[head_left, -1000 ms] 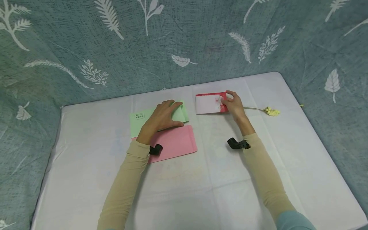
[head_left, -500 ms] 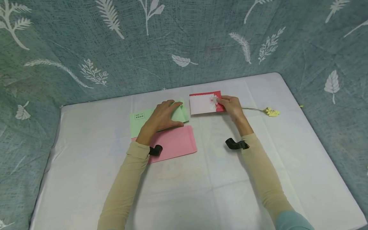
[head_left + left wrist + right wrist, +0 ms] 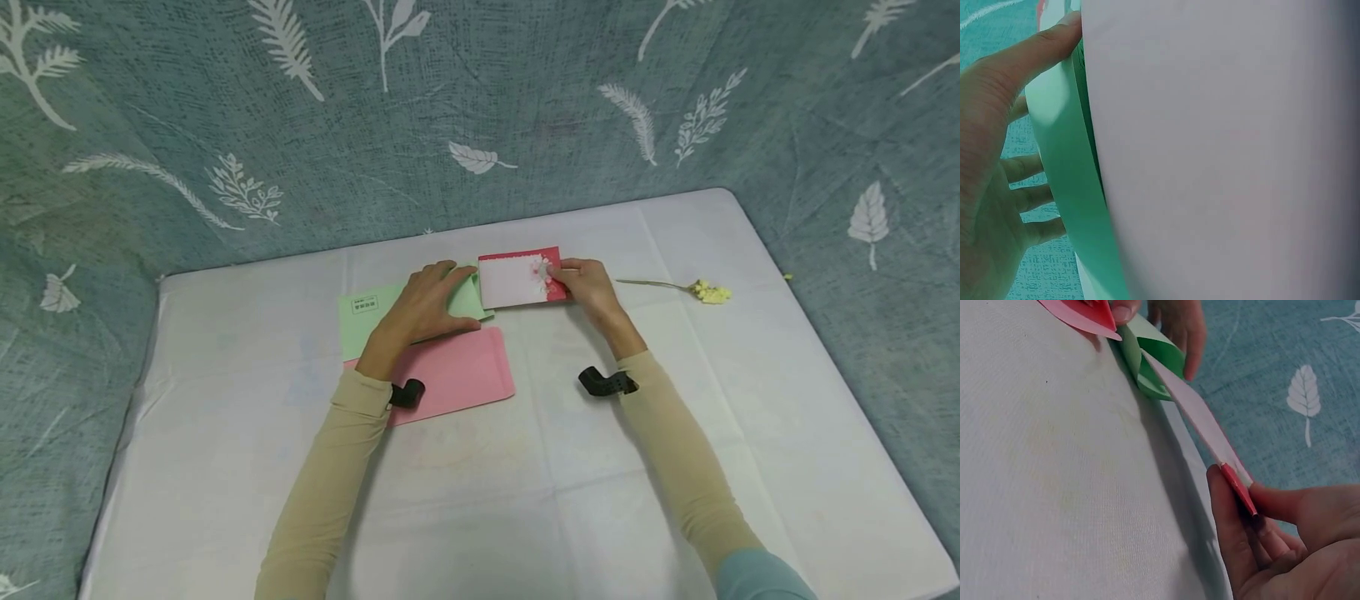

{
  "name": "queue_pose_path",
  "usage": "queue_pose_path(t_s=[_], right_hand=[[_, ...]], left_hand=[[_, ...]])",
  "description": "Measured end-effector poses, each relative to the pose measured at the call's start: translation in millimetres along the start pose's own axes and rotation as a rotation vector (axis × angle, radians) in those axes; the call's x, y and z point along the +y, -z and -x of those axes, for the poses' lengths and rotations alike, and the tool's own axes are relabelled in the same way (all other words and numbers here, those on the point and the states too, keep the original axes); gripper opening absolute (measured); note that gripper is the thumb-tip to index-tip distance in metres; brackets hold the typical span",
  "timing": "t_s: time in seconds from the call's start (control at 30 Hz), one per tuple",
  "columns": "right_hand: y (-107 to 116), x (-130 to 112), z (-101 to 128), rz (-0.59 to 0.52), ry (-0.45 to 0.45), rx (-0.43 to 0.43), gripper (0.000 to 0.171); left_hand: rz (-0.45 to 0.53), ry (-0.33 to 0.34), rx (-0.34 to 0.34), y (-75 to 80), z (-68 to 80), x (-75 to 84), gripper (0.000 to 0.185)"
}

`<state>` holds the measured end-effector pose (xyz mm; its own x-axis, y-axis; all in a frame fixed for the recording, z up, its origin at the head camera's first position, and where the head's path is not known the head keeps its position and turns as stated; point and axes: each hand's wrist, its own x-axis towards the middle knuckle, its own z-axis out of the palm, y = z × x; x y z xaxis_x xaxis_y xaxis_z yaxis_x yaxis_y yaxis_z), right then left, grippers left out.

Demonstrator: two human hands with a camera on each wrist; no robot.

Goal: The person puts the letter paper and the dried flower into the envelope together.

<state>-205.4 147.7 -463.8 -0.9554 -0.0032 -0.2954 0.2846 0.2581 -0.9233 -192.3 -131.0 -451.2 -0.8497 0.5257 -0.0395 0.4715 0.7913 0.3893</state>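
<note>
A green envelope (image 3: 363,333) with a small printed box lies at the table's back, left of centre. My left hand (image 3: 420,308) arches over it, thumb on its near edge and fingers on its far edge. Squeezed this way, the envelope (image 3: 1147,331) gapes at its right-hand mouth in the right wrist view. My right hand (image 3: 591,287) pinches the red end of a white greeting card (image 3: 510,283) with a flower print. The card's (image 3: 1194,406) far end reaches into the envelope's mouth, tilted.
A pink envelope (image 3: 461,375) lies in front of the green one, partly beneath my left wrist. To the right lies a yellow flower (image 3: 708,292) on a thin stem. The white table (image 3: 525,500) meets a teal leaf-patterned cloth (image 3: 525,108) behind.
My right hand has carried the card leftward until its end meets the green envelope's mouth. The left hand stays in place.
</note>
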Motion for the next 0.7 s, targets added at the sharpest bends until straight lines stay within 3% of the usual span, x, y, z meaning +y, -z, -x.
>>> queue_pose_path(t_s=[0.7], right_hand=[[-10,1,0,0.192,0.091,-0.089,0.036]], left_hand=[[0.002,0.009,-0.022,0.2,-1.8,0.5,0.086]])
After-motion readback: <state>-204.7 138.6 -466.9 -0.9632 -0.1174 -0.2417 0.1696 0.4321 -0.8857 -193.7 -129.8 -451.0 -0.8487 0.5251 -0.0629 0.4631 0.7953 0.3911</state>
